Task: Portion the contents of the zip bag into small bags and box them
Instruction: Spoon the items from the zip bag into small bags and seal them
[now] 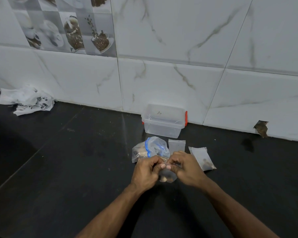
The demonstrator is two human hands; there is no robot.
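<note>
My left hand (145, 172) and my right hand (186, 167) pinch the top edge of a small clear bag (168, 176) with brownish pieces at its bottom, held just above the black counter. Behind my hands lies the crumpled zip bag (150, 148) with a blue seal strip and some brown contents. An empty-looking small bag (176, 145) lies flat beside it. Another small bag (203, 158) holding brown bits lies to the right. A clear plastic box (163, 121) with red side clips stands open against the wall.
The black counter (76, 160) meets a white marble-tiled wall. A crumpled white printed plastic bag (26, 100) lies at the far left by the wall. A broken hole in the tile (261, 128) shows at the right.
</note>
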